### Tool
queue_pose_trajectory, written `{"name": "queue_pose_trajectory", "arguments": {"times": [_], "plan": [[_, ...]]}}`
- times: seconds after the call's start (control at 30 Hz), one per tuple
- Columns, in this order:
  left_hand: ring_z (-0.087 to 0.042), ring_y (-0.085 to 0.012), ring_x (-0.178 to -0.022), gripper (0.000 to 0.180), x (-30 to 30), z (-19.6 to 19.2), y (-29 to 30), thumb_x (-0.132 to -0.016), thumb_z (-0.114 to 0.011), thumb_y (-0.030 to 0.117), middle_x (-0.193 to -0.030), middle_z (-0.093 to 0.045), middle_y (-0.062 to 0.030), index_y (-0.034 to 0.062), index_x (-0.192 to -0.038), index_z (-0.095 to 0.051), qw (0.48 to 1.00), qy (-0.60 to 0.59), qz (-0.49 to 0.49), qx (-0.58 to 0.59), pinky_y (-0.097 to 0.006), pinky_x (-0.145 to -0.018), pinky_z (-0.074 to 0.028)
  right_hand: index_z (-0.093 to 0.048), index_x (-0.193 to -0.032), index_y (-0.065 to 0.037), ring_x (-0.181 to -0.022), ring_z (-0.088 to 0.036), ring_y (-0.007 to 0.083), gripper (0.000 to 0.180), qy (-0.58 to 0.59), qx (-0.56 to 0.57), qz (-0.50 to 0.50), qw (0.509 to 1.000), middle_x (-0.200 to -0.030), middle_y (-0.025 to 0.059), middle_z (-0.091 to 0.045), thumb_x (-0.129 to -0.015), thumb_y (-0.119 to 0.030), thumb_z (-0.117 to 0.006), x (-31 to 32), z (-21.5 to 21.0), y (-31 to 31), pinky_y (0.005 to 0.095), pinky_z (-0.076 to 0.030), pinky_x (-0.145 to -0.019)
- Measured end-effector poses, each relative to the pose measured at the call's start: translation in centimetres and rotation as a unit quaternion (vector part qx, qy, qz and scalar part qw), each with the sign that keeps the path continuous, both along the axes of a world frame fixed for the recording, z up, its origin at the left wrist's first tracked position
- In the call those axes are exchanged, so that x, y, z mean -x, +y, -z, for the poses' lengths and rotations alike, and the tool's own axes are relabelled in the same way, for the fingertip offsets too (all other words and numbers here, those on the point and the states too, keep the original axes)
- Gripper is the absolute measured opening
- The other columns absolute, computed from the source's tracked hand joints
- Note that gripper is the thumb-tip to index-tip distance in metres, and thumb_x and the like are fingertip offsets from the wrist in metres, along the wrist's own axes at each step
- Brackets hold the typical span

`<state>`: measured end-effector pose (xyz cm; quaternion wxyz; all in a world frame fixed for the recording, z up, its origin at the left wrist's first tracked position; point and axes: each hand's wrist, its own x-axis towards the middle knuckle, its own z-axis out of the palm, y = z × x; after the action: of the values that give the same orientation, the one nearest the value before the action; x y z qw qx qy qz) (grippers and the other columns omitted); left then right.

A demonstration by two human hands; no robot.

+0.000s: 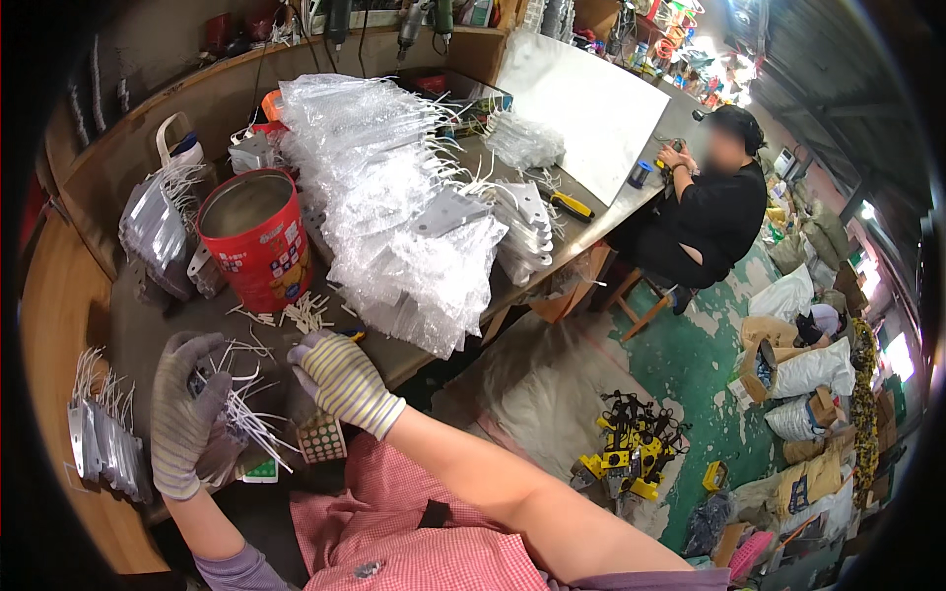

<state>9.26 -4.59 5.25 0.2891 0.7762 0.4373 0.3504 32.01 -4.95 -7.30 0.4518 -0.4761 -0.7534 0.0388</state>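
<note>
- Our left hand [182, 419], in a striped knit glove, curls round a bundle [222, 448] of clear, crinkly plastic at the near left side of the table [128, 340].
- Thin white cords [254, 409] fan out of that bundle, stiff and bent, between our two hands.
- Our right hand [345, 379], same striped knit, has its fingers folded in and thumb close to them, near the cord ends; we can't tell if it pinches one.
- Just beside the left hand: a row of flat plates [103, 443] in glossy film, cords sticking up.
- Behind our hands: short white sticks [307, 310] scattered by a round red tin [258, 246], glossy and printed.
- Left of the tin we see another filmed stack [153, 236], leaning.
- Right of it, a big slumped heap of bubble wrap [379, 197], with a smooth grey plate [453, 212] on top.
- Below our right hand: a box [321, 440] with green dots.
- We've a red-checked cloth apron [404, 542] across the lap.
</note>
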Motion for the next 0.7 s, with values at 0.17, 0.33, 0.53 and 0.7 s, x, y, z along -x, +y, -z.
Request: {"name": "queue_pose_trajectory", "arguments": {"times": [0.17,0.33,0.53,0.7], "plan": [[-0.054,-0.0254,-0.118,0.061,0.1,0.1,0.4,-0.085,-0.079,0.044,-0.125,-0.056,-0.0132,-0.0018,-0.123,-0.064,1.000,-0.003,-0.007,0.016,-0.036,-0.107,-0.038,-0.064,-0.104,-0.006,-0.097,-0.061,0.0372,0.021,0.027,0.004,0.004,1.000,-0.097,0.0148,-0.061,-0.083,-0.010,-0.069,-0.1,0.3,-0.2,0.0462,-0.050,-0.085],[-0.054,-0.0253,-0.118,0.064,-0.2,0.2,0.0,-0.085,-0.078,0.048,-0.130,-0.054,-0.0146,-0.0004,-0.124,-0.065,0.999,-0.029,-0.029,0.025,-0.035,-0.106,-0.039,-0.063,-0.104,-0.006,-0.096,-0.061,0.0356,0.022,0.009,0.025,-0.002,1.000,-0.099,0.0140,-0.060,-0.083,-0.010,-0.070,-0.4,-0.3,-0.1,0.0458,-0.050,-0.085],[-0.054,-0.0264,-0.118,0.063,-0.2,-0.3,-0.3,-0.084,-0.076,0.051,-0.133,-0.052,-0.0151,0.0036,-0.125,-0.066,0.998,0.034,-0.042,0.025,-0.037,-0.103,-0.042,-0.064,-0.103,-0.005,-0.095,-0.061,0.0340,0.021,-0.006,0.034,0.005,0.999,-0.097,0.0131,-0.061,-0.084,-0.013,-0.069,-0.3,-0.4,-0.3,0.0438,-0.051,-0.084],[-0.054,-0.0257,-0.119,0.065,-0.7,-0.8,-0.3,-0.083,-0.076,0.053,-0.133,-0.051,-0.0152,0.0043,-0.125,-0.066,0.998,0.024,-0.035,0.046,-0.037,-0.103,-0.042,-0.067,-0.106,-0.003,-0.095,-0.061,0.0330,0.022,-0.032,0.071,-0.002,0.997,-0.096,0.0132,-0.061,-0.087,-0.014,-0.065,-0.5,-1.0,-0.4,0.0434,-0.050,-0.087]]}}
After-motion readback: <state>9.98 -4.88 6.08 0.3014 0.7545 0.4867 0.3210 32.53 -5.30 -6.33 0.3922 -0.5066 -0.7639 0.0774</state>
